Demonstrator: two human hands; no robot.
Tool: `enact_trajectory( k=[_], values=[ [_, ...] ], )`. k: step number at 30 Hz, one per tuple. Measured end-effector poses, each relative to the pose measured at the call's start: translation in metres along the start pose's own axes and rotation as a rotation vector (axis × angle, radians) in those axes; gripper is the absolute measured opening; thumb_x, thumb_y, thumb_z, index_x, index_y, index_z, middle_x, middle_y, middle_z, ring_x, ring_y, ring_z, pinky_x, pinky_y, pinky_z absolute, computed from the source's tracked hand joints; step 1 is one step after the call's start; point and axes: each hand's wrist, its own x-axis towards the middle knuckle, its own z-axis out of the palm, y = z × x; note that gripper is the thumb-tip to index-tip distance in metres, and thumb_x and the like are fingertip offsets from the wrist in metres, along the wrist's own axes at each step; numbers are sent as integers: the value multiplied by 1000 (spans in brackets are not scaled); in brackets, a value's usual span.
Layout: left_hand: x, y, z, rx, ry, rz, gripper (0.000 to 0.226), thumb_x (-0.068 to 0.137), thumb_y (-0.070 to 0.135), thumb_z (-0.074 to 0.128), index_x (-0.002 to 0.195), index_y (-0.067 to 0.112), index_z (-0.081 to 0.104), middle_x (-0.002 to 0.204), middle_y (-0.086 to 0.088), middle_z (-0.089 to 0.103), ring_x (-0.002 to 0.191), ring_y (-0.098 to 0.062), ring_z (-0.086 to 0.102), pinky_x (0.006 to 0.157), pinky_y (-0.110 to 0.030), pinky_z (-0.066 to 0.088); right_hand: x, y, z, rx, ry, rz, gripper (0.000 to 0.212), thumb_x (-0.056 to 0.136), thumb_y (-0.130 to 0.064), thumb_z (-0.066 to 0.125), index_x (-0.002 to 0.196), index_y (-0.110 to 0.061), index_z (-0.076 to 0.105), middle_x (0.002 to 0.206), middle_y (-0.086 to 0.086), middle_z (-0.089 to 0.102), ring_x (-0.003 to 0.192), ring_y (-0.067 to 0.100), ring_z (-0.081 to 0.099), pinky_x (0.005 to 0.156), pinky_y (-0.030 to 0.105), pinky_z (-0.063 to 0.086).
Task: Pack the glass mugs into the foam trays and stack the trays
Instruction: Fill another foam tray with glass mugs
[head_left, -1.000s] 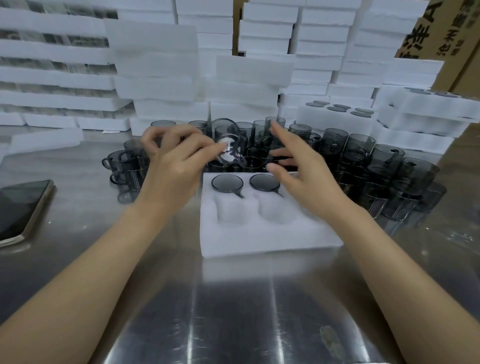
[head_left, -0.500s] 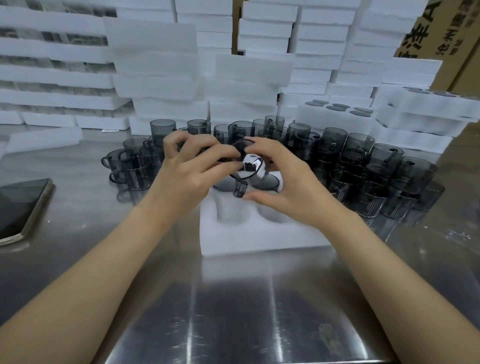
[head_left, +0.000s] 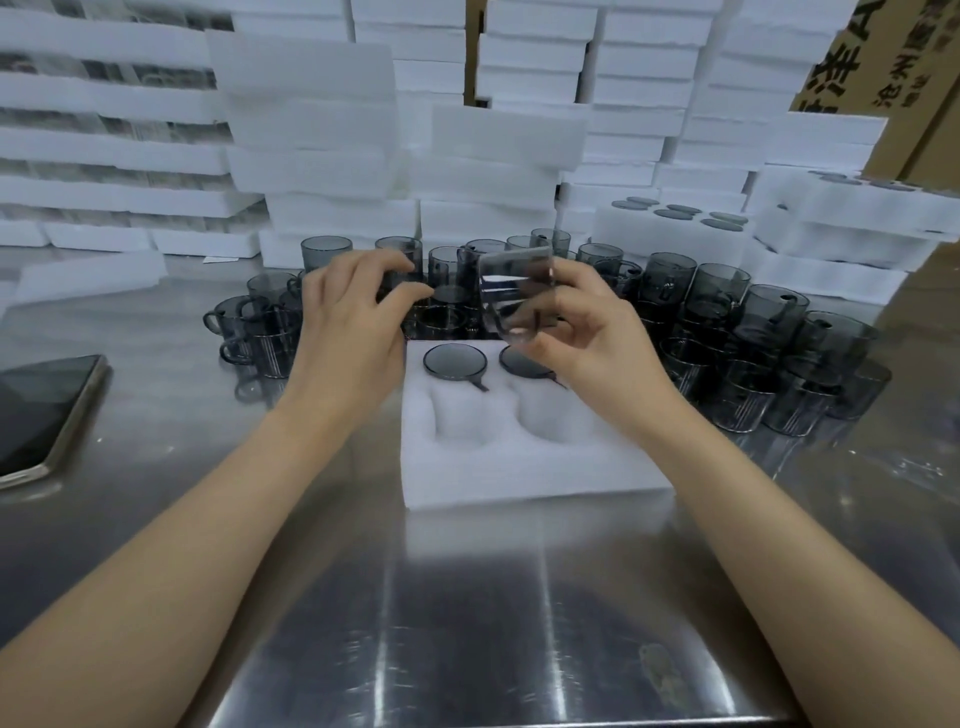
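Mug of smoky grey glass (head_left: 514, 296) up in the air, gripped by the right hand (head_left: 587, 338), fingers and thumb curled round its side! It hangs just above the far right corner of the white foam tray (head_left: 519, 467), roughly upright and a little blurred (which way the handle points, I cannot tell). The left hand (head_left: 353, 322) hovers just beside it on the left, fingers loosely curved, thumb out, gripping nothing that shows.

Down in the tray, the two far pockets are filled: two packed grey mugs (head_left: 455, 361) sit sunk to their round rims, each thin handle lying in a slot toward the near side. The two near pockets (head_left: 462, 421) show bare white foam. The tray lies flat on the shiny steel bench (head_left: 467, 623), in the middle.

Behind it and round to the right stands a crowd of loose grey glass mugs (head_left: 727, 332), upright and packed close together. On the left edge of the bench lies a dark smartphone (head_left: 41, 410), screen up. Along the back, tall stacks of white foam trays (head_left: 311, 104); at the right, a few filled foam trays (head_left: 675, 213) with round grey rims showing on top; a brown cardboard box (head_left: 852, 62) in the top right corner.
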Motion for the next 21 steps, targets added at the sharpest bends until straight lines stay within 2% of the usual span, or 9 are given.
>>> enact_trajectory(
  k=[2,4,7,10,12,14,17,19,21],
  values=[
    [0,-3,0,-1,-49,-65,45,73,-15,56,111,5,68,122,-16,58,118,-39,45,95,-43,25,-1,-2,2,42,-42,2,30,78,11,69,86,-18,70,128,7,49,107,7,59,89,20,49],
    [-1,-4,0,3,-86,-101,45,74,-14,55,112,5,67,123,-16,56,120,-38,42,96,-43,24,-2,-3,4,-2,-67,3,24,79,10,69,86,-13,71,127,-4,48,102,8,62,88,25,53],
    [-2,-4,1,14,-121,-129,43,77,-12,54,113,5,66,125,-16,54,122,-37,40,97,-44,23,-3,-3,5,-63,-62,24,14,83,0,69,79,-13,66,127,-16,49,89,13,64,76,28,56],
    [-2,-4,3,33,-138,-141,40,78,-9,53,114,5,67,126,-16,53,123,-37,41,97,-44,23,-2,-2,4,0,31,112,16,89,-10,65,75,-15,58,121,-5,55,63,12,62,55,16,47],
    [-3,-6,5,50,-159,-157,39,80,-7,54,115,5,66,128,-16,52,124,-37,40,98,-44,23,-1,-2,1,-12,104,149,12,94,-24,59,83,-18,57,111,5,56,53,8,57,50,11,40],
    [-4,-8,7,70,-181,-170,39,80,-5,54,116,6,66,129,-15,50,126,-36,38,99,-45,23,2,-3,-2,20,147,200,22,94,-43,49,96,-24,60,106,5,62,49,8,57,46,13,37],
    [-6,-12,10,116,-211,-187,42,78,-4,56,117,7,65,131,-15,48,127,-35,35,99,-45,22,5,-3,-4,263,141,383,40,87,-54,46,104,-23,62,103,-7,71,51,12,61,46,17,43],
    [-7,-16,12,156,-227,-218,43,77,-1,57,119,6,63,133,-16,46,128,-35,34,99,-45,22,6,-4,-3,573,94,545,49,81,-53,54,109,-13,60,98,-2,74,56,16,65,53,19,52],
    [-9,-20,14,202,-239,-254,43,77,0,58,120,5,62,134,-19,45,129,-36,33,99,-45,22,5,-8,-4,851,73,628,52,76,-45,62,111,-7,55,99,7,72,63,16,66,58,18,55]
  ],
)
